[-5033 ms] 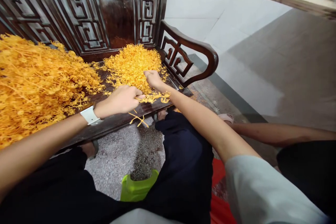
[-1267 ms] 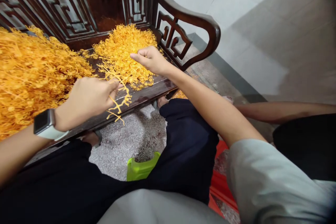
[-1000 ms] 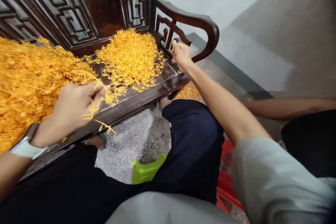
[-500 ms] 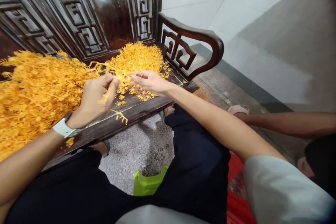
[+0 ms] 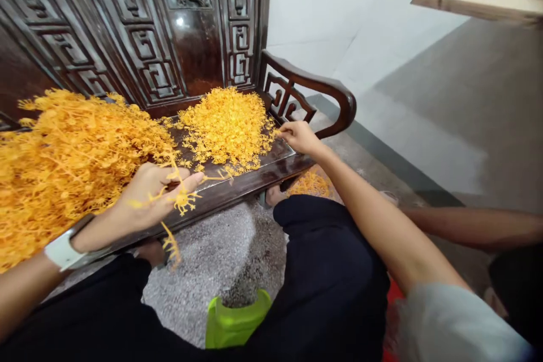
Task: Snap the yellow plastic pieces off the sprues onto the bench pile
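Observation:
My left hand (image 5: 155, 195) is closed round a branched orange plastic sprig (image 5: 183, 199), its thin stems sticking out past the fingers. Beneath and beside this hand lies a large tangled heap of orange sprigs (image 5: 85, 153). My right hand (image 5: 299, 136) is at the right edge of a smaller pile of loose orange star-shaped pieces (image 5: 229, 124). Its thumb and fingers are pinched together; whatever is between the fingertips is too small to make out. Another orange sprig piece (image 5: 171, 244) hangs below my left wrist, slightly blurred.
Both piles rest on a dark carved wooden bench (image 5: 280, 161) with a curved armrest (image 5: 339, 87) at right. Orange bits (image 5: 311, 182) lie on the floor past its front edge. A green plastic stool (image 5: 237, 322) shows between my legs. Another person's arm (image 5: 470, 226) is at right.
My hands have come apart: the right moved rightward to the small pile's edge, while the left moved slightly down with the sprig. The view has tilted up a little.

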